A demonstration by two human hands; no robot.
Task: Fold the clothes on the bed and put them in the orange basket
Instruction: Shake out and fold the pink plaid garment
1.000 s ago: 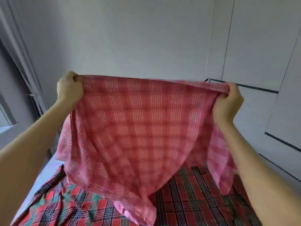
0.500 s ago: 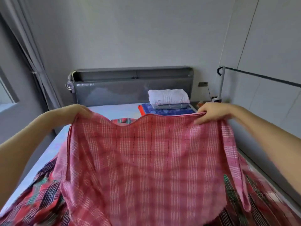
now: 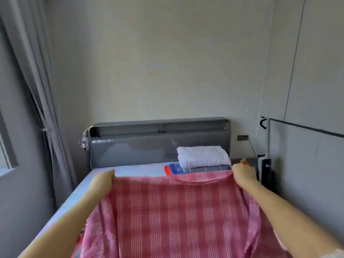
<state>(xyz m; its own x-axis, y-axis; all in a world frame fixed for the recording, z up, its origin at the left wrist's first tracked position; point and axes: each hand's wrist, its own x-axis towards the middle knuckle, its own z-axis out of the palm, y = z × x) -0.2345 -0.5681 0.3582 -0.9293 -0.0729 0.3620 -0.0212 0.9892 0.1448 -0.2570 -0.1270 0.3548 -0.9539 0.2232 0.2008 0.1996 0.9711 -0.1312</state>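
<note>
With the left hand pinching the pink checked cloth at its ten o'clock corner and the right hand gripping the two o'clock one, lay it taut and square on the bed (orange basket unseen) before folding.

One head-worn camera looks forward and down along the pale-sheeted bed. The grey padded headboard stands at its far edge.

Cut off at the bottom edge and motion-blurred, pink checked cloth, near part of bed buried beneath, left hand and right hand with fingertips lost in far hem, base of folded stack screened.
</note>
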